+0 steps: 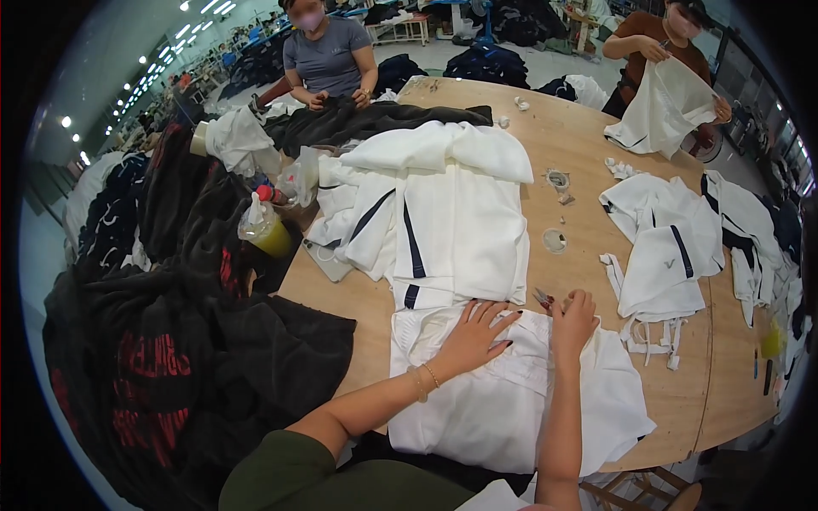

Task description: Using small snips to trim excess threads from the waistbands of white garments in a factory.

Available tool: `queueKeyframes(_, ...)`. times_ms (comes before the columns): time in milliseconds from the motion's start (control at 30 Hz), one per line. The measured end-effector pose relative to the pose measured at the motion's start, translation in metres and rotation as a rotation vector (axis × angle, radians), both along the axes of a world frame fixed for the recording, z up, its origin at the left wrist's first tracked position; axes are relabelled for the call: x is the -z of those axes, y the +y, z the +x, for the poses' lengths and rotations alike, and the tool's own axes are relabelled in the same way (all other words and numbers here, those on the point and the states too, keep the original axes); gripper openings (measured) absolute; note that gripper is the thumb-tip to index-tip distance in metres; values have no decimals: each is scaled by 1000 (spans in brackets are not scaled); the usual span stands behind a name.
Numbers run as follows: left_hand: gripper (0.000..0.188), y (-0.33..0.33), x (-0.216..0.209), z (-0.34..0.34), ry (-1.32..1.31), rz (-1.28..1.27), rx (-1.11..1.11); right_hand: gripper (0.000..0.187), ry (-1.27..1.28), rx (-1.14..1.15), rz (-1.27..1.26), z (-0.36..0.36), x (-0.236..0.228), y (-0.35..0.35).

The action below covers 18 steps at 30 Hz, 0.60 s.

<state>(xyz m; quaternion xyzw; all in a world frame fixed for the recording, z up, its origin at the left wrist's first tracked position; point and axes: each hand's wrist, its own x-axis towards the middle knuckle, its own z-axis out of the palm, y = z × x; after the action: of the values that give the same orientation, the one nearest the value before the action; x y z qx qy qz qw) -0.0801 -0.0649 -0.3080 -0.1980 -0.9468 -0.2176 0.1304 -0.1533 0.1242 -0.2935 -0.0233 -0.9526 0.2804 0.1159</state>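
The white garment (pixel 490 417) lies spread at the lower centre of the frame, gathered and creased along its upper part, smoother below. The snips (pixel 542 298), small, with grey blades and a reddish part, sit right of centre, tips toward the upper left, their rear end hidden.

2 own hands (pixel 474 335), 1 pr snips (pixel 544 298), 2 nearby co-wkrs (pixel 331 66)

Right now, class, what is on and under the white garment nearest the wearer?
On top, the left hand rests, and the right forearm crosses over. Wooden table shows beside the white garment; whatever its cloth covers cannot be seen.
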Motion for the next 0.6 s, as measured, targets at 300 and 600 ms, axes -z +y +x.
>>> queueKeyframes(300, 55, 4, 0, 0, 1, 18, 23, 27, -172, -55, 229, -14, 8, 9)
queueKeyframes(600, 67, -71, -156, -96, -828, -94, 400, 14, 256, 157, -360, 10, -28, 49)
